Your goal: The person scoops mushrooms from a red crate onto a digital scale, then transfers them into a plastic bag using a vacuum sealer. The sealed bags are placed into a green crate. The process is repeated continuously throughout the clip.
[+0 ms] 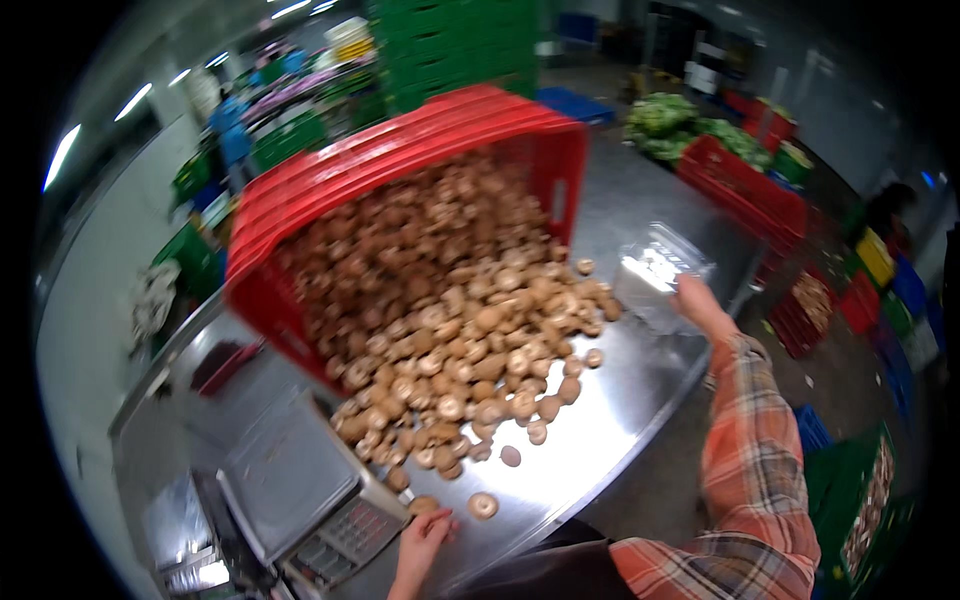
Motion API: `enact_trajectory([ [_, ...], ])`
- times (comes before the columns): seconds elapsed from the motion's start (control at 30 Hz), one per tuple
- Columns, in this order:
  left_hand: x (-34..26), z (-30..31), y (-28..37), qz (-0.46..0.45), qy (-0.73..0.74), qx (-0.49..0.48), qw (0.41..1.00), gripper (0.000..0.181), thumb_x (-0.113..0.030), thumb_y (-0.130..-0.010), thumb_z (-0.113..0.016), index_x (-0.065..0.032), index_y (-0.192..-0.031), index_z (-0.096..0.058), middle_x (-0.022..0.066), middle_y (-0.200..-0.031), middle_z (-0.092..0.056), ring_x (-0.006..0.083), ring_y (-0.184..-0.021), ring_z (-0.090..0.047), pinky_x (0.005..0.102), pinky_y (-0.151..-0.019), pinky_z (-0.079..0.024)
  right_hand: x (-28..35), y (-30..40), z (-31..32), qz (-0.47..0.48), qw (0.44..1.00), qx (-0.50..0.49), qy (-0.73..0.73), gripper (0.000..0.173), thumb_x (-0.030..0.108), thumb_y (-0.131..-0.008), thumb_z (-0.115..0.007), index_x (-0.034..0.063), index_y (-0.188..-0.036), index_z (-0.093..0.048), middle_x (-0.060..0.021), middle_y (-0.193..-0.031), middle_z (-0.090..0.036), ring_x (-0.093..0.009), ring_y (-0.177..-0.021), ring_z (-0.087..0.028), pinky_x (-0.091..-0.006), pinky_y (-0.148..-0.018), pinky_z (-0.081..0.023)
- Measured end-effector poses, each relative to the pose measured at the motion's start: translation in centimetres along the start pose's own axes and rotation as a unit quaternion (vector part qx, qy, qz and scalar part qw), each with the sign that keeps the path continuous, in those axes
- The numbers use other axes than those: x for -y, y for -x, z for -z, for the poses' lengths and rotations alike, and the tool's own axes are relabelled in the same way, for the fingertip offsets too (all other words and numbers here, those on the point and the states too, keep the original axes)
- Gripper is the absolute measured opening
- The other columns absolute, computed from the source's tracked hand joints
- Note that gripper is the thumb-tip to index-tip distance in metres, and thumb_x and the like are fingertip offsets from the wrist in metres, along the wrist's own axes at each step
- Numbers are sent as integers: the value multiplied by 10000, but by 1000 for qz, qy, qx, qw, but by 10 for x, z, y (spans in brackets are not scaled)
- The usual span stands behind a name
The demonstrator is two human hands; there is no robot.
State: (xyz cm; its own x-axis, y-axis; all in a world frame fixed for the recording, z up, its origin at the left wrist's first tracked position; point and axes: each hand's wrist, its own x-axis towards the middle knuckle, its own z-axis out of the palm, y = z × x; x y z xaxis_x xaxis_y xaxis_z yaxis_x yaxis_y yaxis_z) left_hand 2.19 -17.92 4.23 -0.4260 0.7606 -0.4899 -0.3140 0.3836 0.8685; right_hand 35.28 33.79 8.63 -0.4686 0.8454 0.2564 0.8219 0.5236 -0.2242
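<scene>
A red plastic crate (405,150) lies on its side on a stainless steel table (592,442), its open mouth towards me. Brown mushrooms (480,352), probably shiitake, spill from it in a heap across the metal. At the table's right edge my right hand (697,300) grips the near edge of a clear plastic container (660,262). My left hand (427,536) is by the near edge, fingers loosely curled, close to a single mushroom (424,505); whether it touches anything is blurred. Another loose mushroom (483,505) lies just right of it.
A digital scale (300,480) with a grey platform stands left of my left hand. A dark red scoop-like object (225,367) lies behind it. Green crates (457,52) are stacked beyond the table. Another red crate (742,195) and leafy greens (660,120) are at the right.
</scene>
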Motion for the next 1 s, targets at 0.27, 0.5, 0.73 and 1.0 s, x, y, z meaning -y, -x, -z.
enact_trajectory([
  [0.27,-26,-28,4,-48,-22,21,998,194,-115,-885,-554,-3,-1036,-603,29,-837,-539,107,-679,-510,228,-626,-431,-1,6,13,28,997,-26,-65,163,137,-791,-564,-11,-854,-594,-192,-831,-597,-352,-785,-579,-418,-710,-464],
  [0.5,-33,-35,-10,-53,-53,26,997,206,-112,-889,-532,19,-1030,-604,64,-798,-583,141,-712,-540,254,-661,-445,68,32,12,66,973,-215,-56,106,69,-760,-580,3,-779,-499,-171,-788,-504,-354,-783,-509,-436,-688,-426],
  [0.73,-31,-91,-52,-64,235,-26,970,508,-104,-887,-470,-43,-1344,-254,134,-988,-575,213,-718,-602,307,-630,-521,282,206,-59,421,830,17,-366,96,106,-772,-578,59,-734,-505,-118,-769,-499,-267,-719,-501,-373,-661,-415],
  [1.0,-7,-57,-71,-30,103,81,991,579,-113,-870,-471,-93,-1375,-189,137,-877,-557,244,-653,-610,349,-521,-519,283,212,-53,-121,773,328,-529,544,182,-847,-532,-37,-1295,-314,-218,-1083,-547,-284,-942,-597,-353,-793,-496],
])
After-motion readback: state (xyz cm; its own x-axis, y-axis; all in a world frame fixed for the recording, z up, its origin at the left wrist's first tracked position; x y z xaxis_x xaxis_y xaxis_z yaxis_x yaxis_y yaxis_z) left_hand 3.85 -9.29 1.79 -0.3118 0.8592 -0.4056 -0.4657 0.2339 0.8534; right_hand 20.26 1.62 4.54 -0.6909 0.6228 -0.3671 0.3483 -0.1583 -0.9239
